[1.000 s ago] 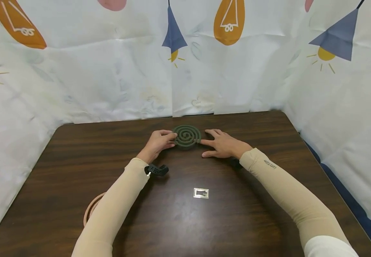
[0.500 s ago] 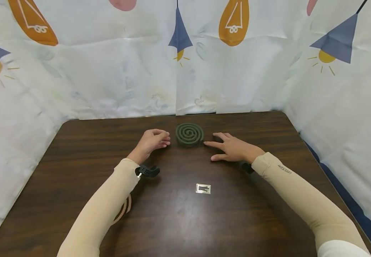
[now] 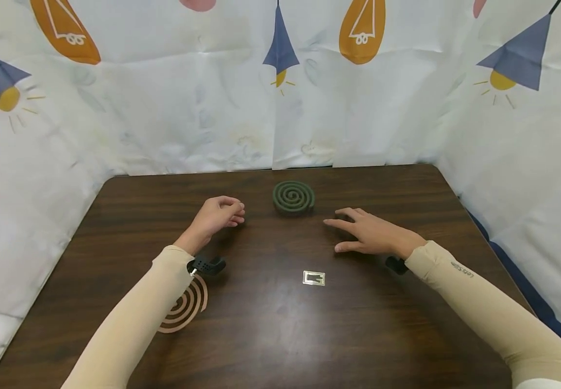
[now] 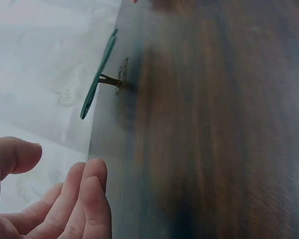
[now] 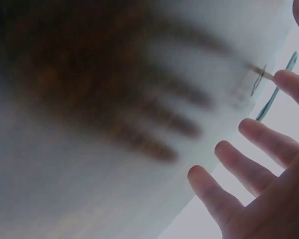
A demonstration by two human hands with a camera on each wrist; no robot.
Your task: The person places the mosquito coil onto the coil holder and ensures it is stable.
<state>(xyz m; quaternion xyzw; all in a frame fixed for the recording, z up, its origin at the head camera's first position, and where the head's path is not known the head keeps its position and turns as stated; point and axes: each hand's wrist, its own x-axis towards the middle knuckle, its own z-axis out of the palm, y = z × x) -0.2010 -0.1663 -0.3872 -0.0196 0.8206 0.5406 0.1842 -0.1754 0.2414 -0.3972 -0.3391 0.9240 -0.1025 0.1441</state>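
Observation:
A green mosquito coil [image 3: 293, 196] stands raised near the table's far edge, held up by a small metal stand [image 4: 120, 82] that shows in the left wrist view. My left hand [image 3: 214, 217] is to the left of the coil, apart from it, fingers loosely bent and holding nothing. To the right and a little nearer, my right hand [image 3: 375, 232] hovers over the table with its fingers spread, also holding nothing. Its shadow or reflection falls on the tabletop in the right wrist view.
A flat metal plate with a cutout [image 3: 314, 278] lies mid-table. A brown mosquito coil [image 3: 205, 296] lies at the left, partly covered by my left forearm. White patterned cloth [image 3: 188, 119] hangs behind the dark wooden table [image 3: 261, 335].
Both hands have drawn away from the green coil, the left leftward and the right rightward and nearer. The left fingers have let go of its edge; the coil stays standing.

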